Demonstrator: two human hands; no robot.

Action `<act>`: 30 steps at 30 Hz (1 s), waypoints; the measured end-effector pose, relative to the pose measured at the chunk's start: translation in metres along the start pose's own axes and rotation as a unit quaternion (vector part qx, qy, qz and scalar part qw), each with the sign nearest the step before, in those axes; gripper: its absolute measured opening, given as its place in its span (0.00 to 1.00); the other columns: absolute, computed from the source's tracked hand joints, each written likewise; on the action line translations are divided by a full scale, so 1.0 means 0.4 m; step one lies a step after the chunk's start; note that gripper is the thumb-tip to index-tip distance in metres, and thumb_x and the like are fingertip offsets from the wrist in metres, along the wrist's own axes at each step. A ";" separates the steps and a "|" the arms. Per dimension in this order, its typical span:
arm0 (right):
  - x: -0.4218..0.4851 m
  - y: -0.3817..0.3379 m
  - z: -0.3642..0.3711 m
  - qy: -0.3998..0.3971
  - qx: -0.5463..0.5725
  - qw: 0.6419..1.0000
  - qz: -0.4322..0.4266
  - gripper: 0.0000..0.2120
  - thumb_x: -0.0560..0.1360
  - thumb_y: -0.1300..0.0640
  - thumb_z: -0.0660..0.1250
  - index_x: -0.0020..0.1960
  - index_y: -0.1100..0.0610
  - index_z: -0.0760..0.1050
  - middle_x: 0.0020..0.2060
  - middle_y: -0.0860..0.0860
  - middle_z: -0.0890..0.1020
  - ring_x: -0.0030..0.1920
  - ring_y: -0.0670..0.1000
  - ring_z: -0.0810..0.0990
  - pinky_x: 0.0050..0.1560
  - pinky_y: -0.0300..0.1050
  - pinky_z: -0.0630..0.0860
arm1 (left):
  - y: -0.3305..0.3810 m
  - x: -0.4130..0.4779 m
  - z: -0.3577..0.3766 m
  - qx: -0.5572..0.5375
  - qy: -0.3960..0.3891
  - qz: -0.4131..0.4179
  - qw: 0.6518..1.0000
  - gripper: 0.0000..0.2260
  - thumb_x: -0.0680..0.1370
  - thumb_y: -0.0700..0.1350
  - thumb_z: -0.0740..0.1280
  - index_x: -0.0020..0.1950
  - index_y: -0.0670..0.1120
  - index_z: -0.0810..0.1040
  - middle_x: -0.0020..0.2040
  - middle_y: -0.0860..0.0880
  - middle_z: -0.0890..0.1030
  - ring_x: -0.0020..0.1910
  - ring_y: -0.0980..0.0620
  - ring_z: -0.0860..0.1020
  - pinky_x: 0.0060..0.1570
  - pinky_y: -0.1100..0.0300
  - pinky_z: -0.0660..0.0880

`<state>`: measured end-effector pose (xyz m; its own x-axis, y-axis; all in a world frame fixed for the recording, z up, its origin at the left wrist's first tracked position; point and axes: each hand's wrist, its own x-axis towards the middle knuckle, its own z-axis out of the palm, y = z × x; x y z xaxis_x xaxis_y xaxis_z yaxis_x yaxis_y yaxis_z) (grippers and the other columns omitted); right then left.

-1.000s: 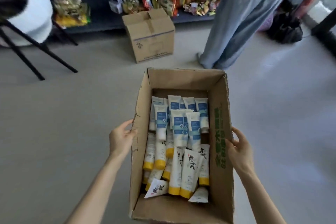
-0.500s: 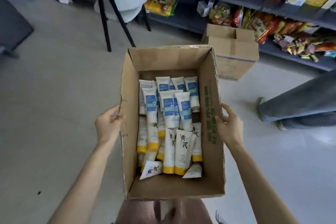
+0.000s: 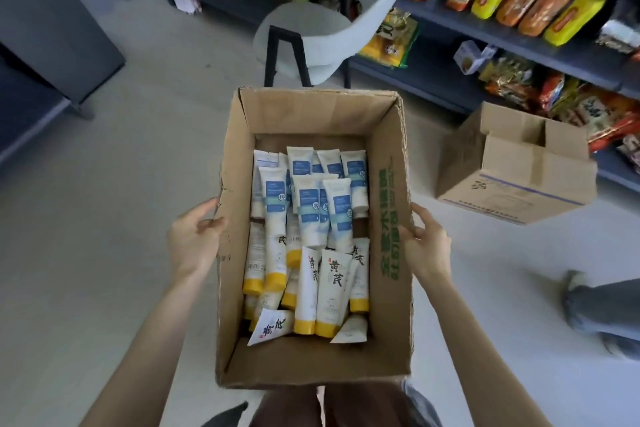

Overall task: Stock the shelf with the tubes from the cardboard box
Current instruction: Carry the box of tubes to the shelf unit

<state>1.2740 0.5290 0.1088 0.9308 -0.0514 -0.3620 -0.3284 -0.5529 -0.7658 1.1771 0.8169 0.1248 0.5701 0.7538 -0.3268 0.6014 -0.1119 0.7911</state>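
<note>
I carry an open cardboard box in front of my body, above the floor. Several white tubes lie in it: blue-labelled tubes at the far end, yellow-capped tubes with black characters at the near end. My left hand grips the box's left wall near the rim, thumb at the edge. My right hand grips the right wall at the rim, beside the green print. A dark shelf stocked with bottles and snack packs runs along the upper right.
A grey chair on black legs stands just beyond the box. A second cardboard box, flaps partly open, sits on the floor at the right by the shelf. Another person's leg and shoe are at the right edge. A dark unit fills the upper left.
The view has swung left: the shelf, the second box and the other person have slid to the right, and the chair is now ahead. Both hands keep their hold on the box.
</note>
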 end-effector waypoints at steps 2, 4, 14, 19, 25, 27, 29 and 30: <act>0.078 -0.068 0.031 -0.009 -0.001 1.000 -0.006 0.21 0.78 0.64 0.62 0.67 0.48 0.70 0.44 0.52 0.83 0.48 0.53 0.83 0.51 0.53 0.81 | 0.047 0.081 0.008 -0.005 0.006 -0.003 1.000 0.20 0.75 0.35 0.69 0.66 0.43 0.74 0.57 0.41 0.80 0.48 0.52 0.76 0.51 0.65 0.68; 0.167 -0.131 0.060 -0.022 -0.004 1.000 -0.005 0.21 0.78 0.63 0.62 0.68 0.48 0.70 0.46 0.54 0.84 0.47 0.54 0.83 0.49 0.53 0.81 | 0.097 0.166 0.025 -0.011 0.011 -0.003 1.000 0.19 0.75 0.34 0.68 0.66 0.42 0.74 0.57 0.41 0.80 0.48 0.52 0.76 0.50 0.65 0.68; 0.591 -0.435 0.204 -0.037 -0.024 0.999 -0.005 0.23 0.78 0.64 0.61 0.70 0.47 0.68 0.48 0.55 0.84 0.40 0.51 0.82 0.47 0.54 0.82 | 0.350 0.601 0.126 -0.035 0.033 -0.006 0.999 0.19 0.73 0.31 0.68 0.64 0.39 0.75 0.52 0.45 0.80 0.45 0.49 0.77 0.49 0.61 0.74; 0.737 -0.607 0.280 -0.020 -0.039 0.999 -0.024 0.24 0.77 0.65 0.62 0.70 0.48 0.69 0.44 0.56 0.85 0.39 0.53 0.82 0.49 0.54 0.81 | 0.464 0.819 0.107 -0.055 0.022 0.002 0.998 0.19 0.73 0.30 0.68 0.64 0.40 0.76 0.55 0.41 0.81 0.46 0.45 0.80 0.55 0.53 0.76; 0.873 -0.779 0.430 -0.008 -0.013 0.999 -0.029 0.24 0.77 0.65 0.61 0.70 0.47 0.69 0.42 0.55 0.85 0.43 0.56 0.83 0.52 0.57 0.80 | 0.583 1.094 0.061 -0.053 0.000 0.026 0.998 0.20 0.74 0.30 0.67 0.65 0.39 0.74 0.53 0.42 0.79 0.46 0.48 0.78 0.42 0.68 0.76; 0.912 -0.834 0.487 0.005 -0.004 1.000 -0.026 0.24 0.77 0.65 0.61 0.70 0.48 0.68 0.43 0.55 0.85 0.44 0.57 0.84 0.51 0.59 0.80 | 0.618 1.197 0.037 -0.046 -0.010 0.036 0.998 0.20 0.73 0.30 0.67 0.65 0.39 0.74 0.55 0.40 0.80 0.46 0.48 0.78 0.46 0.64 0.76; 0.949 -0.889 0.546 0.023 0.012 1.000 -0.016 0.24 0.77 0.65 0.61 0.70 0.47 0.69 0.41 0.56 0.85 0.43 0.58 0.83 0.50 0.59 0.80 | 0.658 1.297 0.013 -0.035 -0.025 0.044 0.998 0.20 0.73 0.30 0.68 0.65 0.39 0.74 0.55 0.38 0.80 0.47 0.47 0.78 0.51 0.59 0.75; 0.965 -0.917 0.575 0.031 0.019 0.999 -0.014 0.24 0.76 0.65 0.61 0.69 0.47 0.70 0.38 0.57 0.85 0.42 0.60 0.83 0.49 0.59 0.80 | 0.680 1.346 0.002 -0.037 -0.030 0.046 0.998 0.20 0.73 0.30 0.68 0.65 0.39 0.74 0.55 0.38 0.80 0.47 0.46 0.78 0.52 0.56 0.75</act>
<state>1.7166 0.9032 0.1277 0.9475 -0.0888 -0.3071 -0.3067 -0.5234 -0.7950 1.6479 1.1917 0.1638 0.6550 0.7018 -0.2800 0.5039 -0.1296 0.8540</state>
